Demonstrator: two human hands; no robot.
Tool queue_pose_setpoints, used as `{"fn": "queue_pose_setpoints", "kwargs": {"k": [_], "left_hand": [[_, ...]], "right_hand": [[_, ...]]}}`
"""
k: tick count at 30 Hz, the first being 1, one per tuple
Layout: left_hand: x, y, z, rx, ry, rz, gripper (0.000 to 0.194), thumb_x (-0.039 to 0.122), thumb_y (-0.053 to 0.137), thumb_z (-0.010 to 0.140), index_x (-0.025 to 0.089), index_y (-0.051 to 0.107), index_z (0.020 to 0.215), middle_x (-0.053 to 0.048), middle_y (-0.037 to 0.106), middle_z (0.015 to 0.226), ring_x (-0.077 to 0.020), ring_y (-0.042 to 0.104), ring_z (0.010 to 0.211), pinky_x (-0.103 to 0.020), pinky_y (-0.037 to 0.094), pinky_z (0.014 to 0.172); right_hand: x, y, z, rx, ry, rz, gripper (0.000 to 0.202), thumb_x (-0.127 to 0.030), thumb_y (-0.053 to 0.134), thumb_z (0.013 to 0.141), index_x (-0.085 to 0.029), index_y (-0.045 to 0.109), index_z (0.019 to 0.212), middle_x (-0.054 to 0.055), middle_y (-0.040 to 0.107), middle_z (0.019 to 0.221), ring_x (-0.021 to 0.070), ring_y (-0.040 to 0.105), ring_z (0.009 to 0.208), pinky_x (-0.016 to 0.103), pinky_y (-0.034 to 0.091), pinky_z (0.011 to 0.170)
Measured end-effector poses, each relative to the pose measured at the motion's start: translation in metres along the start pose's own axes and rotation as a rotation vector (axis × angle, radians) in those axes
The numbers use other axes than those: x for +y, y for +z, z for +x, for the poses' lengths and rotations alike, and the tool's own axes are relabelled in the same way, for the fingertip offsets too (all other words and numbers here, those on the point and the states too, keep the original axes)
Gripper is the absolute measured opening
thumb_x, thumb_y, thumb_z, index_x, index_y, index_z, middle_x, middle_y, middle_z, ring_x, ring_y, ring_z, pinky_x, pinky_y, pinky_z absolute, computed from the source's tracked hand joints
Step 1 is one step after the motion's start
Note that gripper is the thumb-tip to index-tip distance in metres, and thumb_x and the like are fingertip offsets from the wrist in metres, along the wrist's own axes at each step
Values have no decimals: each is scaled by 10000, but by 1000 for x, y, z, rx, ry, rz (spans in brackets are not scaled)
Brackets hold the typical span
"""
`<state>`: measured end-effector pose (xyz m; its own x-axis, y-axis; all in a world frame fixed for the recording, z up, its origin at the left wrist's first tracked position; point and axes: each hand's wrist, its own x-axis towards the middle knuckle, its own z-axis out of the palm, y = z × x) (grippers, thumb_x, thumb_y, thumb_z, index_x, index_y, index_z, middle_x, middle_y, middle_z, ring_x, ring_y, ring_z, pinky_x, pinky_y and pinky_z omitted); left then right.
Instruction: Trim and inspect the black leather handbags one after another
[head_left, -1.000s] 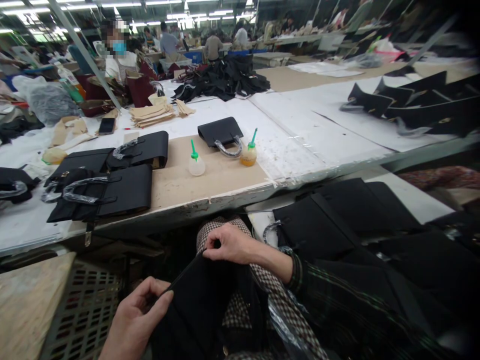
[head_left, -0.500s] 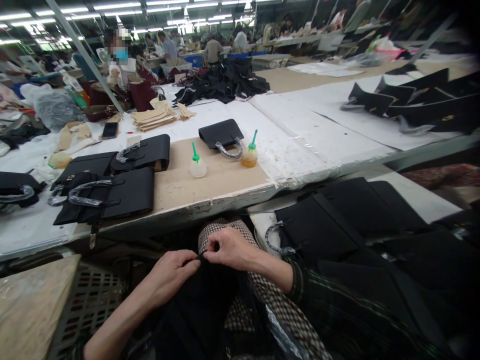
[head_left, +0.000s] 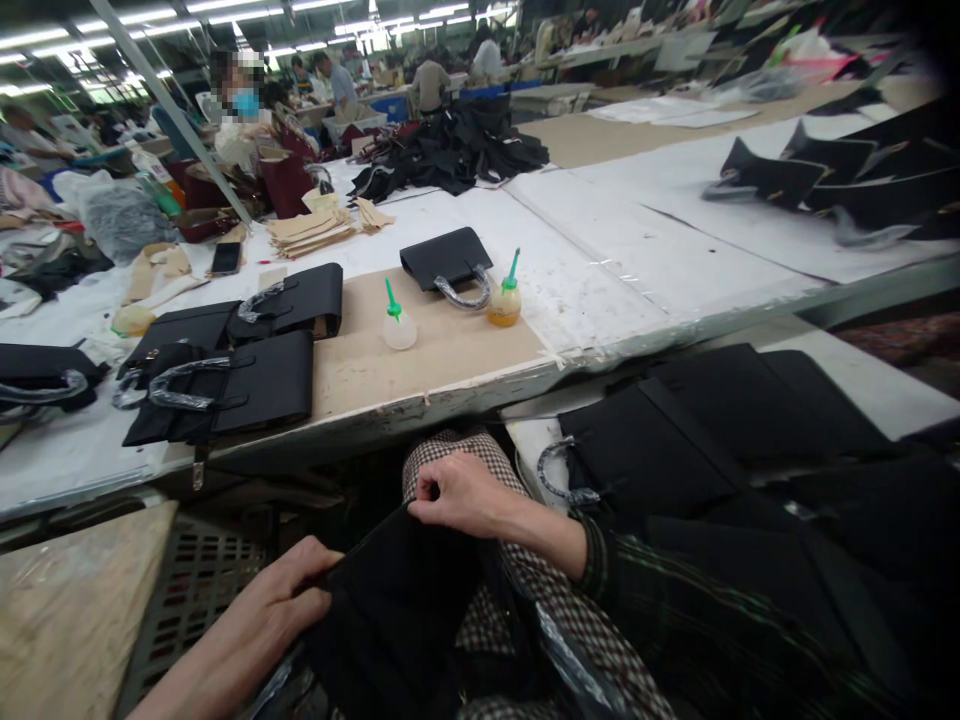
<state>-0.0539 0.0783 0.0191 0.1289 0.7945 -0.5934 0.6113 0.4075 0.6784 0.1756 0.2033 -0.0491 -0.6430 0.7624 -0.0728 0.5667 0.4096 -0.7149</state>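
A black bag lies across my lap, its upper edge stretched between my two hands. My right hand pinches that edge near the knee, thumb and forefinger together. At the bag's left corner, my left hand grips the edge, with fingertips partly hidden behind the black material. Plastic wrapping shows beside the bag on my lap. On the table ahead stand a clear squeeze bottle with a green nozzle and another bottle holding amber liquid. Behind them rests a black handbag with a wrapped handle.
More black handbags lie on the table at left. Another stack of black bags is at my right. A plastic crate and a worn board sit at lower left. A masked person is across the table.
My left hand has slid left and down along the bag's edge, away from the right hand. The edge is now spread out between them. My right hand keeps its pinch.
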Motion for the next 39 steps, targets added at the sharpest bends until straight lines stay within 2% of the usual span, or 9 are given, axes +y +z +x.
{"fn": "queue_pose_setpoints", "kwargs": {"k": [2,4,7,10,14,16,21,27,39], "left_hand": [[4,4,13,48,31,2,319,308,542,846,248,610,1152,-13,647,1077,-225,582,1023,-296,434,870],[11,10,36,92,112,54,355,336,593,836,247,592,1180,-10,661,1070,-213,589,985,-286,435,846],[23,19,71,69,237,137,176,318,599,836,202,643,960,14,665,855,-181,582,810,-264,420,730],[27,23,89,28,276,123,127,298,586,843,179,631,837,26,637,757,-162,557,734,-251,395,661],[18,21,91,-1,243,52,149,317,602,844,172,627,825,30,627,737,-153,550,712,-243,394,643],[13,21,91,-8,212,5,165,332,620,835,168,622,819,28,626,731,-149,544,700,-237,394,627],[10,25,95,-64,171,-142,208,359,633,836,162,647,901,5,663,792,-157,576,713,-236,427,625],[17,28,96,-163,188,-293,363,300,642,840,205,650,1190,-28,709,1001,-239,657,943,-292,505,795],[19,29,100,-213,228,-347,409,256,636,864,224,615,1272,-51,691,1212,-248,646,1070,-338,494,940]], "right_hand": [[-2,2,1,5,-3,-6,89,-278,703,719,-204,717,671,0,725,679,163,649,668,246,377,614],[-3,2,2,7,-17,-11,90,-285,711,727,-204,719,686,-5,717,669,161,645,656,248,377,610],[4,-3,1,-21,-105,4,75,-277,714,761,-207,731,742,-9,718,700,159,649,680,243,392,614],[15,-14,-3,-116,-296,98,76,-252,728,796,-205,748,853,7,746,885,160,670,832,231,444,725],[27,-27,-10,-109,-296,224,83,-242,785,756,-176,737,768,32,742,1001,167,675,906,235,466,816],[32,-30,-13,-68,-233,249,102,-228,793,739,-170,718,701,31,745,981,168,676,890,239,470,813],[43,-33,-19,-65,-99,208,79,-240,778,741,-197,736,794,-13,739,830,157,663,787,232,459,725],[47,-29,-20,-14,-17,224,74,-260,715,787,-191,707,763,-28,716,756,132,641,729,216,421,668],[43,-29,-23,35,30,171,72,-227,681,756,-181,668,703,-30,664,674,118,579,655,211,368,609]]}}
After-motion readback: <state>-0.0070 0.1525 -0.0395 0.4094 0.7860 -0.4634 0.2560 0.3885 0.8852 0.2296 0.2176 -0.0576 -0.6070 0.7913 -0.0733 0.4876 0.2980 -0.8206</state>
